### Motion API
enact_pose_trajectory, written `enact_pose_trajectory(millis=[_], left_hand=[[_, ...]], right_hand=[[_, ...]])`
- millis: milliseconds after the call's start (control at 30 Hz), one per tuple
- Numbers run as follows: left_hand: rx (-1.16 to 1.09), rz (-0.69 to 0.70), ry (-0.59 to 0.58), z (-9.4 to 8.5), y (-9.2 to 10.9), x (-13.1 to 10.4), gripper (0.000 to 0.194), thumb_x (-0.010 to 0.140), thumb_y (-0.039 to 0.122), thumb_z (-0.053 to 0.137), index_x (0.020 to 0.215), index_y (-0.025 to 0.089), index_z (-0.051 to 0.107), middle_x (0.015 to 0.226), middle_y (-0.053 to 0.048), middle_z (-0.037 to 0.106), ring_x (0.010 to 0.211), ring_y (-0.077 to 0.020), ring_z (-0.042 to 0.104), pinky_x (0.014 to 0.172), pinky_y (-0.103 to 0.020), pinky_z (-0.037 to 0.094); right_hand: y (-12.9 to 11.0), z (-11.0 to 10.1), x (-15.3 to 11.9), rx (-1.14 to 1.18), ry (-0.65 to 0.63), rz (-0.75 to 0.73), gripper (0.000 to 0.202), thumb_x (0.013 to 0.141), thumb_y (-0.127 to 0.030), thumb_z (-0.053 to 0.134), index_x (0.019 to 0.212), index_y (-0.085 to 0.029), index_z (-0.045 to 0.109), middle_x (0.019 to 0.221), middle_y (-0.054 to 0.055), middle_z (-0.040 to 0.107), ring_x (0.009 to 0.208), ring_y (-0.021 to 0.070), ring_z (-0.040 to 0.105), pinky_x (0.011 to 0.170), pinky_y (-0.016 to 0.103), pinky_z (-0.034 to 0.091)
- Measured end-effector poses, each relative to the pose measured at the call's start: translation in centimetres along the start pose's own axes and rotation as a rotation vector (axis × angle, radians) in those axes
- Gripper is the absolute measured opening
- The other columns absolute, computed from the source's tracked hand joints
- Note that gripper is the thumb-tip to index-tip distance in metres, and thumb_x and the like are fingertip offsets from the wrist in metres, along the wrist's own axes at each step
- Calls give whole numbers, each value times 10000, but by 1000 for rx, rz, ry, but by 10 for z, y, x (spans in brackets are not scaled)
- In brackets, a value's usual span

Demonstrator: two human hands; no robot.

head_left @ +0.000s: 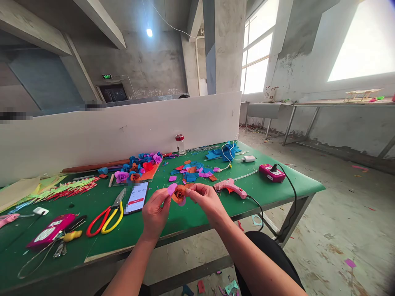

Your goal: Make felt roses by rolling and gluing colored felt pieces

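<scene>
Between my two hands, above the table's front edge, is a paper flower (179, 195) with orange petals curled at its centre and purple ones at its rim. My left hand (156, 213) pinches a purple petal on the flower's left side. Thumb and fingers of my right hand (206, 201) close on its orange right side. Loose paper petals (193, 174) in blue, purple and orange lie on the table just beyond. A pink glue gun (231, 188) rests to the right of my right hand.
On the green table (182, 224) are scissors (108, 216), a phone (137, 197), finished paper flowers (135, 166), a glass jar (180, 144) and blue paper (226, 151). Magenta power boxes stand at the right (272, 173) and left (54, 231). A white panel (123, 131) borders the back.
</scene>
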State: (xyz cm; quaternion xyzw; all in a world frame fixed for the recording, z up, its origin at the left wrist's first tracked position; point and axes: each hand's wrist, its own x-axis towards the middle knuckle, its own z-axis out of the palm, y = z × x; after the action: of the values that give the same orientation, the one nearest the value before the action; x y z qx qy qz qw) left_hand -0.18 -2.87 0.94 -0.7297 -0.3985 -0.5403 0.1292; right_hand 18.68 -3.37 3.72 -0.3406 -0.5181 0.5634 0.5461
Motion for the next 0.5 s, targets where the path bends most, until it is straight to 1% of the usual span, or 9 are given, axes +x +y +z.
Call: enact_pose_trajectory(millis=[133, 333, 433, 500], left_hand=[[10, -13, -21, 0, 1, 0, 175, 943, 264, 561, 932, 212, 728, 972, -56, 772, 861, -174, 722, 798, -277, 554], [3, -42, -17, 1, 2, -1, 177, 937, 259, 561, 904, 211, 729, 936, -55, 772, 847, -173, 718, 813, -284, 555], [-39, -87, -5, 1, 2, 0, 167, 919, 280, 585, 870, 215, 731, 919, -51, 768, 846, -178, 712, 818, -294, 555], [-90, -147, 1, 3, 3, -1, 167, 905, 301, 603, 838, 216, 729, 898, -46, 762, 827, -178, 701, 808, -298, 553]], right_hand=[[1, 1, 0, -3, -3, 14, 305, 702, -434, 710, 594, -172, 600, 586, -34, 485, 603, 108, 363, 570, 263, 245], [2, 1, 0, 13, 2, 23, 275, 688, -425, 735, 634, -166, 663, 617, -9, 563, 622, 119, 420, 574, 261, 276], [4, 1, 1, 21, 10, 24, 263, 675, -412, 744, 625, -168, 658, 611, -7, 572, 618, 121, 429, 578, 261, 290], [6, 1, 3, 38, 14, 11, 267, 666, -416, 756, 625, -173, 652, 619, -8, 578, 619, 122, 441, 583, 260, 304]])
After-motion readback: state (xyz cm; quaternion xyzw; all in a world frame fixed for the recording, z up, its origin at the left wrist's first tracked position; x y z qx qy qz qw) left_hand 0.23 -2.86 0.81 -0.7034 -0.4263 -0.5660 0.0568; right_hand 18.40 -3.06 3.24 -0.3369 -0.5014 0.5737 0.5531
